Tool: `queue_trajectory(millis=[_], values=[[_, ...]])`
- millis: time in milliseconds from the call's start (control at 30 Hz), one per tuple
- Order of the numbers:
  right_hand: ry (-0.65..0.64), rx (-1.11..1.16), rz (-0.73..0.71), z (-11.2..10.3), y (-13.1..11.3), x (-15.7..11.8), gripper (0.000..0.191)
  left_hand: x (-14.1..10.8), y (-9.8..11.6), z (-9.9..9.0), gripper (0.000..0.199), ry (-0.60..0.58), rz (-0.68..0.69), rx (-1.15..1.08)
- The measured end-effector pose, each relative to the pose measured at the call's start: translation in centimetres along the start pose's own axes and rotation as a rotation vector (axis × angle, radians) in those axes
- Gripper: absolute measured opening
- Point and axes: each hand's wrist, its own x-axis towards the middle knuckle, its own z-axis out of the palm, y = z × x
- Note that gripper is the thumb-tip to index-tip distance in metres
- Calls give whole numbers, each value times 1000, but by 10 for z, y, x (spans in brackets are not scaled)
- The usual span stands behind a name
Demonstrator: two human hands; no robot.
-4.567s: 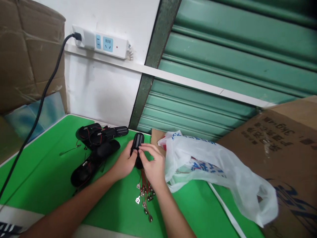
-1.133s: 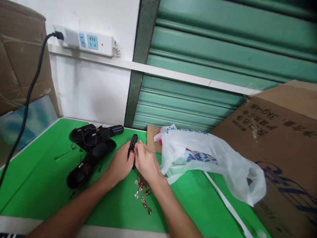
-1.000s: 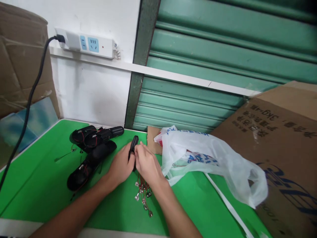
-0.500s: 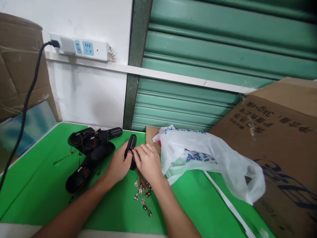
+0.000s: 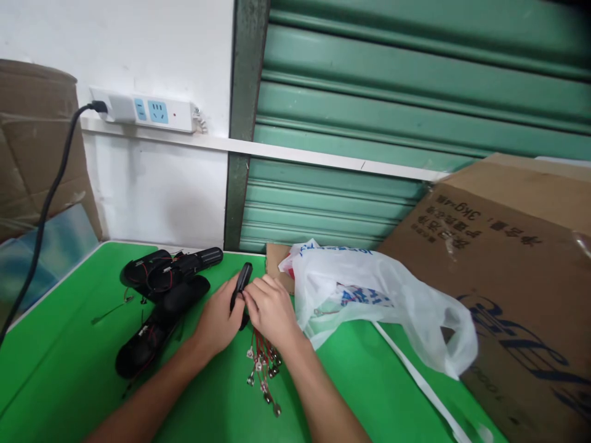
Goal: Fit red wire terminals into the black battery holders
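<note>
In the head view, our left hand [image 5: 217,320] grips a black case [image 5: 242,284] above the table [image 5: 360,381]; our right hand [image 5: 272,311] touches its edge, pinching what we cannot tell; wired discs [image 5: 264,387] lie just below.

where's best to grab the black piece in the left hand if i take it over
Probably pinch the black piece at its upper end, coming from above: that slim, tilted end sticks up clear of the fingers, while the left hand and right hand crowd it lower down.
</note>
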Motion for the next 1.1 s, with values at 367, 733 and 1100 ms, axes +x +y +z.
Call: queue_trajectory(millis=[367, 733, 1100], values=[[107, 281, 59, -10, 7, -1, 18, 4, 3, -3, 50, -73, -32, -227], [115, 1003, 507, 19, 2, -6, 64, 2, 2, -8, 60, -171, -182, -576], [62, 1081, 412, 11, 3, -8, 63, 3, 8, -12, 56, -178, -152, -461]])
